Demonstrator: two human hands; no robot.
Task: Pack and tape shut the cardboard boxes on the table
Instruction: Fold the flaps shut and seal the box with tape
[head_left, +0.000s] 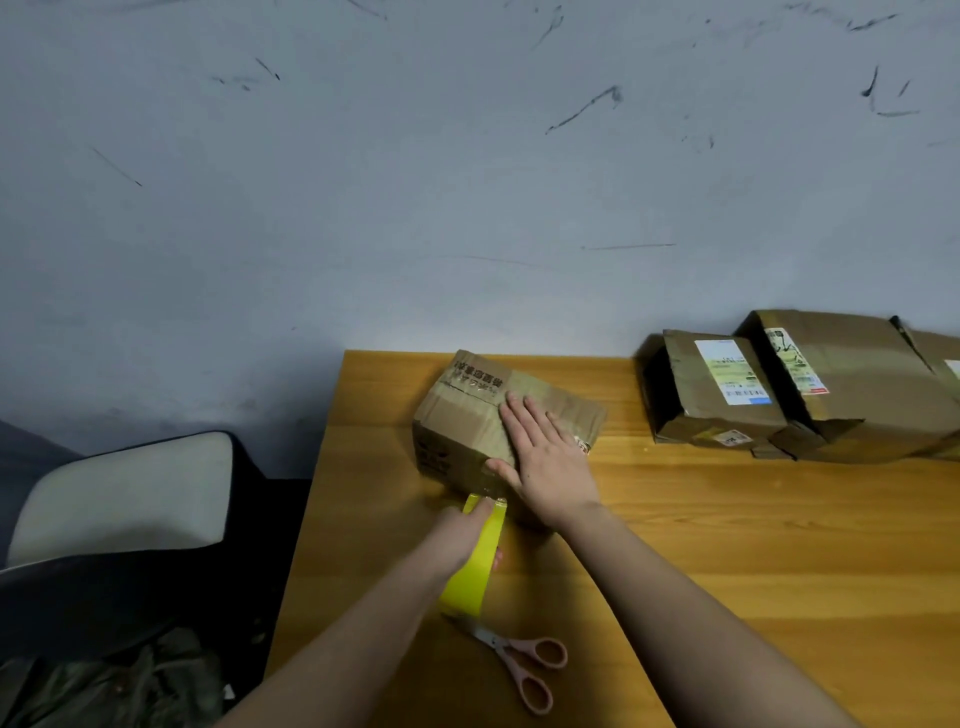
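A small brown cardboard box (467, 415) with black print lies closed on the wooden table (727, 545), near its far left corner. My right hand (545, 457) presses flat on the box top, fingers spread, thumb over the near edge. My left hand (462, 535) grips a yellow tape roll (475, 566) just in front of the box, and a strip of tape runs from the roll up to the box's near face. Pink-handled scissors (524, 665) lie on the table below the roll.
Two larger brown cardboard boxes (717, 395) (857, 384) with white shipping labels sit at the table's far right against the grey wall. A black chair with a white cushion (119, 493) stands left of the table, above a dark green bundle (130, 686) on the floor.
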